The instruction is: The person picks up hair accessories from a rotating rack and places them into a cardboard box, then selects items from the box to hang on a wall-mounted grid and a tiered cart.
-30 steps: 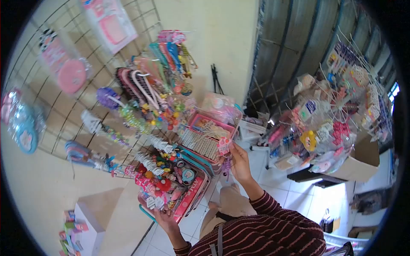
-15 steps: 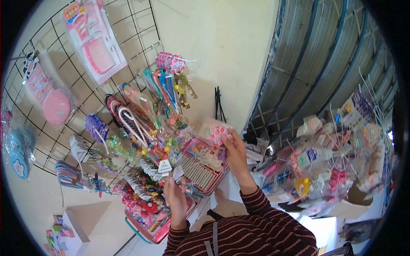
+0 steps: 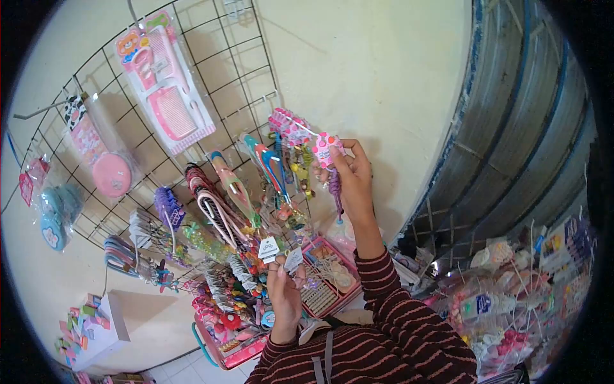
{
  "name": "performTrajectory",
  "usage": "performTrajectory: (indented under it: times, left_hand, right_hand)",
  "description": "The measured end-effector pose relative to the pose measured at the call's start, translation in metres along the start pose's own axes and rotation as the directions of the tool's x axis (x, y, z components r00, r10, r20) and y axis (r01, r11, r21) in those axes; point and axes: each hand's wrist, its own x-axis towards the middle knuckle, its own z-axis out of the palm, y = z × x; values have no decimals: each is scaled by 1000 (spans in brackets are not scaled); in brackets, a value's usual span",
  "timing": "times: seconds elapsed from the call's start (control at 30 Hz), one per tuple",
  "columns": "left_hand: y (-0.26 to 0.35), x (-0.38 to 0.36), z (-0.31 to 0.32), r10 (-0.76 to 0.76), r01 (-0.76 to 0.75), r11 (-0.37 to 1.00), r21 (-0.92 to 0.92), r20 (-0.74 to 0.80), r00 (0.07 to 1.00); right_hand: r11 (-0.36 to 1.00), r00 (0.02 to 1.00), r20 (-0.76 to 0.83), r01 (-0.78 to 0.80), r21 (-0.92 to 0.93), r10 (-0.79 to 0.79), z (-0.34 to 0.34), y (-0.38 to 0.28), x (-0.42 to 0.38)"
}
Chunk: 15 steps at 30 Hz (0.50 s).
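My right hand (image 3: 355,185) is raised by the wire grid, thumb and fingers closed on a pink strawberry-print card (image 3: 325,146). A purple braided cord (image 3: 335,191) hangs below that card. The card's top is right at the end of a metal hook that bears similar pink cards (image 3: 289,127). Lower down, my left hand (image 3: 285,299) is closed, fingertips at a white tag (image 3: 268,249) and a second pale tag (image 3: 293,261). Small beaded pieces show around its fingers, partly hidden.
A black wire grid (image 3: 225,59) carries packaged pink combs (image 3: 174,112), a round pink item (image 3: 112,175) and colourful cords (image 3: 220,214). Below are pink trays (image 3: 238,353) of accessories. A metal shutter (image 3: 511,121) stands at right, above bagged goods (image 3: 505,301). A white box (image 3: 109,333) sits lower left.
My right hand has risen with the pink card from above the tray to the hook's end. My left hand stays low beside the white tags. The view has shifted.
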Motion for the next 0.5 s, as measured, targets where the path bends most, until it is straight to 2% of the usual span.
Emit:
performTrajectory:
  times: [0.17,0.27,0.33,0.37,0.43,0.5]
  left_hand:
    - [0,4,-4,37,-36,999,9,-81,996]
    - [6,4,-2,30,-31,1000,-4,-120,992]
    - [8,3,-3,27,-30,999,-17,-153,988]
    - [9,1,-4,35,-38,999,-14,-187,982]
    - [14,-2,-6,-5,-1,999,-35,-157,988]
    - [21,-7,-7,-8,2,999,-39,-167,986]
  right_hand:
    - [996,997,5,-74,-47,74,-2,17,15]
    - [997,996,67,-58,-59,62,-3,41,35]
    - [996,993,105,54,-66,-47,-1,57,50]
    - [998,992,122,25,-58,-18,-3,61,52]
    - [893,990,24,135,-429,-138,-6,65,54]
    - [840,936,-141,215,-499,-324,9,49,30]
